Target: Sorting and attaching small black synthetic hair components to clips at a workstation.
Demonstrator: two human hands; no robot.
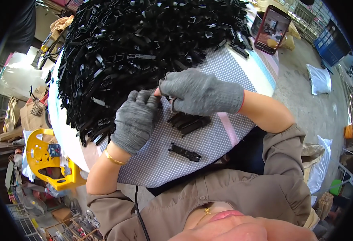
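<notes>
Both my hands wear grey knit gloves and meet at the near edge of a large heap of black plastic parts (144, 36). My left hand (134, 122) has its fingers bent and pressed together. My right hand (204, 92) is closed, thumb and fingertips drawn together beside the left fingers; a bare fingertip shows there. Whatever lies between the fingertips is mostly hidden, with only a bit of black showing. Just below my right hand lies a small cluster of black strips (190, 123). A single long black plastic piece (185, 152) rests nearer to me on the patterned tablecloth (154, 166).
A phone (272, 30) stands upright at the table's far right edge, by a dark cup (258, 23). Left of the table is a yellow plastic chair (37, 150). White sacks (319, 79) lie on the concrete floor at right. A black cable (138, 213) hangs near my left arm.
</notes>
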